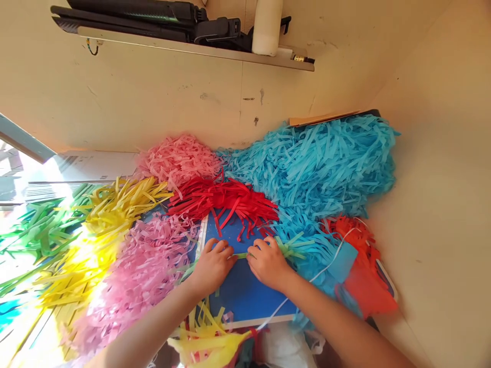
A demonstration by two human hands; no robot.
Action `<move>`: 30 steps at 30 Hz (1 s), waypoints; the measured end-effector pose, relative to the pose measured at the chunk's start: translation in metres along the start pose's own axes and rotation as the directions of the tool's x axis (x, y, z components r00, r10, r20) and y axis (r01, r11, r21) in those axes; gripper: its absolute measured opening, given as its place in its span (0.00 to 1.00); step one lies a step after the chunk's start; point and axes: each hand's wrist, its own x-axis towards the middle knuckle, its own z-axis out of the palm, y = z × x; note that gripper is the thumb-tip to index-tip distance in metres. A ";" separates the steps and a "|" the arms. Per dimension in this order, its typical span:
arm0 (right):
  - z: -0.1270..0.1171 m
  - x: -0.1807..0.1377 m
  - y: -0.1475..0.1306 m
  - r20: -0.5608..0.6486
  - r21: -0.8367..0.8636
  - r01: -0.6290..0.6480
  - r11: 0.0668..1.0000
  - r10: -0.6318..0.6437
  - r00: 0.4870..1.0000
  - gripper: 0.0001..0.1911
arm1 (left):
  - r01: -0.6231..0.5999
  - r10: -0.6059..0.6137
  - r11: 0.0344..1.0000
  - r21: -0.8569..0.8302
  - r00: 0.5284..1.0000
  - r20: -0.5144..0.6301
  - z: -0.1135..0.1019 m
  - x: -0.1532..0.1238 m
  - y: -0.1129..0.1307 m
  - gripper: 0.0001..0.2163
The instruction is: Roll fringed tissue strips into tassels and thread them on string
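Between my two hands runs a thin twisted strip of green tissue paper [241, 255], its fringed ends spreading out past both of them. My left hand [215, 261] pinches its left part, and my right hand [268, 259] pinches the right part. Both hands are above a blue board [245, 294] with a white border. Just beyond the fingers lies a bunch of red paper strips [226, 199]. Nearest my body, a yellow paper tassel [215, 345] is fastened on a white string [276, 307] that passes under my right forearm.
Heaps of shredded paper surround the board: pink [180, 158], light blue [326, 158], mauve [149, 260], yellow [99, 235] and green [49, 225]. Orange-red paper [368, 286] lies at the right by the wall. Overhead, a wall shelf [184, 47] carries black devices and a white bottle [267, 25].
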 end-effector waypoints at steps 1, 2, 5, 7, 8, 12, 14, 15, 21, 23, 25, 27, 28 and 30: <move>0.003 0.002 0.000 -0.002 -0.011 0.020 1.000 -0.020 1.000 0.09 | -0.001 0.001 1.000 0.009 1.000 0.002 -0.001 0.001 0.003 0.08; 0.006 0.004 0.001 -0.005 -0.015 0.026 1.000 -0.026 1.000 0.11 | 0.007 -0.007 1.000 0.015 1.000 -0.001 -0.001 0.003 0.006 0.07; 0.012 0.009 0.005 -0.013 0.015 -0.017 1.000 0.018 1.000 0.11 | 0.050 -0.049 0.998 0.027 0.998 -0.030 0.001 0.007 0.010 0.07; 0.013 0.011 0.006 -0.022 0.033 -0.069 0.997 0.070 0.997 0.09 | 0.069 -0.067 0.997 0.038 0.996 -0.054 0.004 0.008 0.011 0.08; 0.012 0.012 0.005 -0.029 0.036 -0.094 0.995 0.095 0.995 0.07 | 0.074 -0.071 0.996 0.044 0.995 -0.064 0.006 0.008 0.010 0.09; 0.011 0.015 -0.007 -0.083 0.024 -0.136 0.990 0.137 0.987 0.03 | 0.091 -0.083 0.993 0.069 0.990 -0.110 0.014 0.006 0.011 0.10; 0.014 0.013 -0.011 -0.116 -0.006 -0.105 0.994 0.104 0.988 0.06 | 0.096 -0.085 0.992 0.080 0.988 -0.130 0.015 0.003 0.012 0.09; 0.016 0.011 -0.011 -0.128 -0.021 -0.086 0.996 0.082 0.988 0.08 | 0.093 -0.081 0.992 0.084 0.987 -0.137 0.015 0.001 0.012 0.09; 0.020 -0.012 0.011 -0.209 0.087 -0.168 0.982 0.183 0.961 0.08 | 0.077 -0.067 0.995 0.059 0.985 -0.156 0.011 -0.015 0.001 0.08; 0.018 -0.017 0.021 -0.191 0.192 -0.208 0.959 0.245 0.951 0.08 | 0.119 -0.118 0.993 -0.003 0.978 -0.171 0.011 -0.020 -0.005 0.08; 0.017 -0.020 0.028 -0.121 0.304 -0.279 0.911 0.327 0.937 0.08 | 0.176 -0.192 0.978 -0.110 0.968 -0.163 0.012 -0.023 -0.011 0.08; 0.016 -0.021 0.034 -0.032 0.399 -0.378 0.836 0.424 0.905 0.08 | 0.243 -0.273 0.944 -0.223 0.955 -0.116 0.014 -0.022 -0.016 0.09; 0.016 -0.021 0.035 0.000 0.429 -0.416 0.802 0.461 0.888 0.08 | 0.276 -0.307 0.923 -0.268 0.948 -0.081 0.014 -0.021 -0.017 0.09; 0.017 -0.021 0.037 0.025 0.452 -0.446 0.772 0.489 0.872 0.08 | 0.329 -0.350 0.891 -0.313 0.937 -0.010 0.015 -0.017 -0.018 0.10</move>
